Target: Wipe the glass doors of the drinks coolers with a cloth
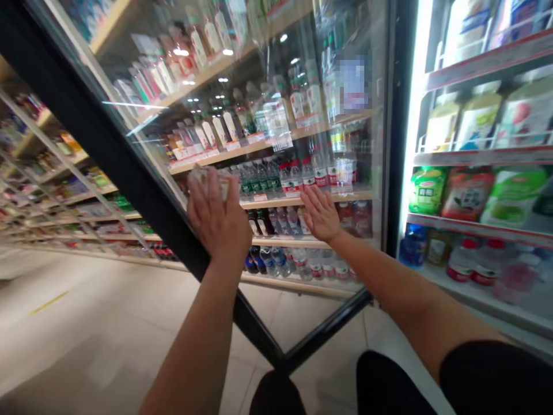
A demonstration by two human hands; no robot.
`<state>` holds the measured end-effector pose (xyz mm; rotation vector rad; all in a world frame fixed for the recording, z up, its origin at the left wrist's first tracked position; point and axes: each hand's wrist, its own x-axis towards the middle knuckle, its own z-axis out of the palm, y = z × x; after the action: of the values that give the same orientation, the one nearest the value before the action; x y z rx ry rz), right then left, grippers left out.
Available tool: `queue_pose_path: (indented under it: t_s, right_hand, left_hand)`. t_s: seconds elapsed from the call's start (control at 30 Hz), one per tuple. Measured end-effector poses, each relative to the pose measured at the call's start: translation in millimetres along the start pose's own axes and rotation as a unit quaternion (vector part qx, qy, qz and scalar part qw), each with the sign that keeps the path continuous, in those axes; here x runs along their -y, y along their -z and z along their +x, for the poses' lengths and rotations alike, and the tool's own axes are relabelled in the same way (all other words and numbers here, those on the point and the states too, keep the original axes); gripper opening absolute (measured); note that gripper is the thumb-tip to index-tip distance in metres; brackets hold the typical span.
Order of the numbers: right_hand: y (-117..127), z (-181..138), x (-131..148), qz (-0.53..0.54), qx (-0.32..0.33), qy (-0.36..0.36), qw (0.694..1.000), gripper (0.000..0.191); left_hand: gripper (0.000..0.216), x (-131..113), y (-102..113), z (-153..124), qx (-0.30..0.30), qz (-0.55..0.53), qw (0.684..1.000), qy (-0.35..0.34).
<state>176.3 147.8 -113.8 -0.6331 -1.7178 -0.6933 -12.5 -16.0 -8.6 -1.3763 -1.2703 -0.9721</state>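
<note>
Glass door point(280, 276): swung out from the fridge, just left of its lit shelves point(475, 157); the pane faces the person.
Long axis: upright, though it leans in this view; the black frame point(108, 144) runs from upper left down to a corner at bottom centre.
Left hand point(218, 216): flat on the glass near the frame, fingers up, gripping nothing.
Right hand point(320, 214): palm on the pane, fingers spread, gripping nothing.
Glass: mirrors shelves of bottles.
Fridge: bottles point(460, 259) on the low shelf.

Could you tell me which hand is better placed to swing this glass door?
Left, probably: the left hand lies flat on the glass door beside its black frame edge, farthest from the cooler shelves, so likely more leverage. The right hand presses mid-pane.
</note>
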Motion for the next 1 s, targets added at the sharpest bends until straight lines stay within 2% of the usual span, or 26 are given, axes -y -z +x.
queue_pose_path:
  t_s: [0.1,0.17,0.23,0.3,0.4,0.47,0.5,0.57,0.63,0.7,0.77,0.87,0.93,1.0]
  right_hand:
    - [1,1,-1,0.008,0.007,-0.003,1.000,0.055]
    - [0,0,-2,0.023,0.019,-0.012,0.999,0.056]
    - [0,-1,-2,0.045,0.038,-0.023,0.998,0.056]
    - [0,-1,-2,0.065,0.059,-0.035,0.995,0.057]
    - [2,0,-1,0.076,0.070,-0.044,0.994,0.058]
    - [3,0,-1,0.078,0.071,-0.046,0.993,0.058]
    - [4,0,-1,0.080,0.072,-0.048,0.993,0.058]
    - [4,0,-1,0.084,0.075,-0.049,0.992,0.058]
    - [3,0,-1,0.082,0.073,-0.047,0.993,0.058]
    - [2,0,-1,0.075,0.064,-0.043,0.994,0.057]
    - [0,0,-1,0.068,0.054,-0.039,0.995,0.057]
    - [0,-1,0,0.071,0.053,-0.040,0.995,0.057]
    - [0,-1,-1,0.075,0.055,-0.042,0.995,0.057]
    - [1,-1,-1,0.074,0.052,-0.041,0.995,0.056]
  left_hand:
    - [0.062,-13,-10,-28,0.038,-0.037,0.998,-0.021]
    - [0.063,-21,-16,-58,0.071,-0.054,0.992,-0.092]
    - [0.063,-22,-18,-70,0.095,-0.056,0.981,-0.162]
    - [0.063,-14,-16,-55,0.085,-0.042,0.979,-0.179]
    - [0.062,5,-7,-4,0.017,0.028,0.989,-0.147]
    - [0.062,13,-4,17,-0.025,0.071,0.989,-0.131]
    - [0.062,13,-4,17,-0.036,0.084,0.988,-0.122]
    - [0.059,7,-7,-2,-0.022,0.078,0.989,-0.127]
    - [0.055,-2,-12,-32,0.045,0.034,0.982,-0.183]
    - [0.054,-7,-15,-49,0.119,-0.012,0.961,-0.250]
    - [0.054,-4,-13,-40,0.134,-0.017,0.956,-0.259]
    - [0.054,10,-2,8,0.063,0.026,0.980,-0.189]
    - [0.053,16,4,30,0.027,0.047,0.988,-0.144]
    - [0.053,14,4,25,0.017,0.056,0.992,-0.116]
